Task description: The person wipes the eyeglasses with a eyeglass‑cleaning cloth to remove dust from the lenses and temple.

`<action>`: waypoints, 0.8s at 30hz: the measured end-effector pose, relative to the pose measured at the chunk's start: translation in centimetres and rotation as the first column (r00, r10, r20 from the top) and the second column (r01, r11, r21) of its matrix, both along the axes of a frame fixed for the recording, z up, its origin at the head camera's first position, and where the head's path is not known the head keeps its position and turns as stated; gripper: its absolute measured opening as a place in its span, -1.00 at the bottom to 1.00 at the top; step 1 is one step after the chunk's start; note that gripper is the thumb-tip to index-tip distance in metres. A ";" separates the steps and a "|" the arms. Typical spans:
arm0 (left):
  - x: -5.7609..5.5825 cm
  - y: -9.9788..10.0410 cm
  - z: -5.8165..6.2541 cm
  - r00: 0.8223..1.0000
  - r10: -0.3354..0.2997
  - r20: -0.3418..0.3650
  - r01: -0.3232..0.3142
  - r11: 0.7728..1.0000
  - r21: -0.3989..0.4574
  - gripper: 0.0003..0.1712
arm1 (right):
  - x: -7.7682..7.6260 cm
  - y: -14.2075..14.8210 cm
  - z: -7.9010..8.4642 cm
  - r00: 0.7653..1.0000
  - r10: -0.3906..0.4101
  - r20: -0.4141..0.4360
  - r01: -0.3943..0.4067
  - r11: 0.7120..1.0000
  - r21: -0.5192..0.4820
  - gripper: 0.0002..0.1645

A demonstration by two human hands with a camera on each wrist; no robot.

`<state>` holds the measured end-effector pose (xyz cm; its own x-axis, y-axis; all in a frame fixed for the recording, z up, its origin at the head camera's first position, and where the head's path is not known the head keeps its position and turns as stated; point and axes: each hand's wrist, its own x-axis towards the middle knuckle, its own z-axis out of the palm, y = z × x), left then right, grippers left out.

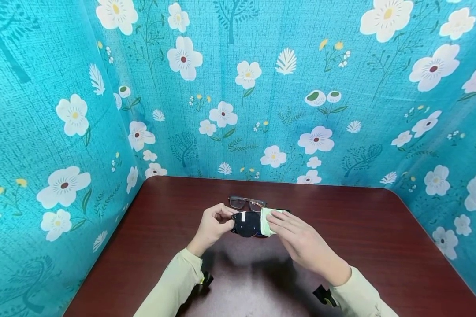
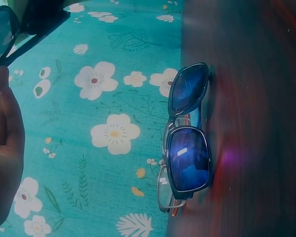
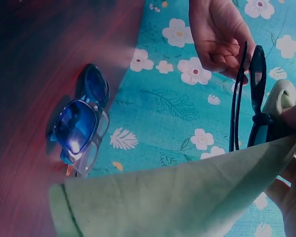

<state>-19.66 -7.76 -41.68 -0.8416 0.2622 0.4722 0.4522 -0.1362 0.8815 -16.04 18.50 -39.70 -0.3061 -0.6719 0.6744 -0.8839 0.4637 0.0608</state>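
Note:
Black sunglasses (image 1: 247,224) are held up over the table, a small white sticker on the dark lens facing the head camera. My left hand (image 1: 214,226) pinches them at their left end. Over the other lens lies a pale green cloth (image 1: 266,222), which my right hand (image 1: 301,242) pinches around that side of the frame. A long flap of the cloth (image 3: 153,197) hangs across the right wrist view. In that view the temples (image 3: 235,108) point away from the lenses. The left wrist view shows part of the sunglasses (image 2: 5,34) above the left hand's fingers (image 2: 10,113).
Beyond the hands, clear-lensed eyeglasses (image 1: 239,203) rest on the dark red-brown table (image 1: 182,198). Sunglasses with blue mirrored lenses (image 2: 190,158) stand just in front of them, mostly hidden in the head view. A turquoise flowered curtain (image 1: 222,88) borders the table's back and sides.

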 end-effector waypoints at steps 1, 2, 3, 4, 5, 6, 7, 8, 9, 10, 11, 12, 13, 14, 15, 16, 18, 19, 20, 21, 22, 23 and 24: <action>0.1 0.0 0.0 1.000 0.005 -0.005 -0.005 1.000 -0.005 -0.88 | 0.0 0.2 0.1 1.000 -0.011 0.010 0.011 1.000 0.015 -0.55; 0.1 0.0 0.0 1.000 0.009 -0.008 -0.009 1.000 -0.005 -0.88 | -0.1 0.4 0.1 0.999 -0.030 0.024 0.029 0.999 0.030 -0.53; 0.1 0.0 0.0 1.000 0.014 -0.011 -0.014 1.000 -0.003 -0.88 | -0.1 0.7 0.2 0.998 -0.051 0.039 0.049 0.998 0.042 -0.51; 0.1 0.0 -0.1 1.000 0.019 -0.015 -0.019 1.000 0.002 -0.88 | -0.1 1.0 0.2 0.996 -0.076 0.054 0.073 0.996 0.053 -0.49; 0.1 0.0 -0.1 0.999 0.024 -0.023 -0.023 1.000 0.012 -0.89 | -0.2 1.4 0.3 0.993 -0.097 0.069 0.093 0.994 0.059 -0.47; 0.1 0.0 -0.1 0.999 0.025 -0.027 -0.024 0.999 0.029 -0.90 | -0.3 1.7 0.3 0.989 -0.120 0.082 0.114 0.991 0.066 -0.45; -0.1 0.0 -0.4 0.999 0.025 -0.027 -0.024 0.999 0.047 -0.89 | -0.3 2.0 0.3 0.987 -0.138 0.088 0.132 0.989 0.067 -0.43; -0.3 -0.1 -0.7 0.999 0.026 -0.031 -0.024 0.998 0.065 -0.89 | -0.4 2.3 0.3 0.984 -0.153 0.092 0.147 0.987 0.068 -0.41; -0.5 -0.1 -0.9 0.999 0.025 -0.031 -0.022 0.996 0.085 -0.88 | -0.4 2.5 0.4 0.983 -0.162 0.091 0.156 0.986 0.065 -0.40; -0.8 -0.2 -1.2 0.999 0.026 -0.035 -0.022 0.995 0.100 -0.87 | -0.4 2.7 0.4 0.982 -0.169 0.088 0.164 0.984 0.063 -0.39; -1.0 -0.2 -1.5 0.999 0.026 -0.036 -0.022 0.993 0.114 -0.86 | -0.5 2.9 0.4 0.982 -0.170 0.086 0.165 0.985 0.059 -0.40; -1.3 -0.2 -1.8 0.999 0.026 -0.031 -0.022 0.992 0.125 -0.86 | -0.4 3.0 0.4 0.981 -0.174 0.085 0.169 0.984 0.059 -0.39; -1.5 -0.3 -2.1 0.999 0.028 -0.029 -0.024 0.991 0.133 -0.86 | -0.4 3.0 0.4 0.981 -0.175 0.084 0.171 0.984 0.056 -0.39; -1.7 -0.3 -2.2 0.999 0.031 -0.029 -0.027 0.990 0.139 -0.86 | -0.4 3.0 0.5 0.981 -0.174 0.082 0.170 0.984 0.056 -0.39; -1.7 -0.3 -2.3 0.999 0.032 -0.025 -0.028 0.989 0.148 -0.86 | -0.3 3.0 0.5 0.982 -0.174 0.078 0.170 0.984 0.058 -0.39; -1.8 -0.3 -2.4 0.999 0.035 -0.031 -0.030 0.989 0.148 -0.86 | -0.2 2.9 0.5 0.982 -0.171 0.078 0.167 0.984 0.059 -0.39; -1.9 -0.3 -2.5 0.999 0.039 -0.028 -0.034 0.987 0.158 -0.86 | 0.0 2.7 0.5 0.985 -0.161 0.068 0.157 0.986 0.061 -0.39; -1.9 -0.3 -2.5 0.999 0.042 -0.029 -0.037 0.987 0.159 -0.85 | 0.1 2.6 0.5 0.987 -0.152 0.059 0.149 0.987 0.059 -0.39; -1.9 -0.3 -2.5 0.999 0.046 -0.024 -0.042 0.986 0.158 -0.85 | 0.2 2.4 0.5 0.988 -0.146 0.050 0.143 0.988 0.058 -0.39; -1.9 -0.3 -2.5 0.999 0.049 -0.019 -0.045 0.986 0.158 -0.84 | 0.2 2.3 0.5 0.990 -0.135 0.044 0.133 0.990 0.054 -0.40; -1.9 -0.2 -2.5 0.999 0.051 -0.013 -0.048 0.986 0.157 -0.84 | 0.3 2.1 0.5 0.992 -0.124 0.038 0.122 0.991 0.050 -0.41; -1.9 -0.1 -2.4 0.999 0.052 -0.001 -0.051 0.986 0.156 -0.85 | 0.3 2.0 0.5 0.993 -0.113 0.029 0.112 0.993 0.048 -0.42; -1.9 0.0 -2.4 0.999 0.050 0.007 -0.051 0.987 0.152 -0.85 | 0.3 1.8 0.5 0.994 -0.105 0.023 0.104 0.993 0.049 -0.43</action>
<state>-21.54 -7.79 -44.06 -0.8534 0.1449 0.5008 0.4593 -0.2454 0.8537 -15.70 20.32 -39.22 -0.3931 -0.6663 0.6337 -0.8324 0.5506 0.0626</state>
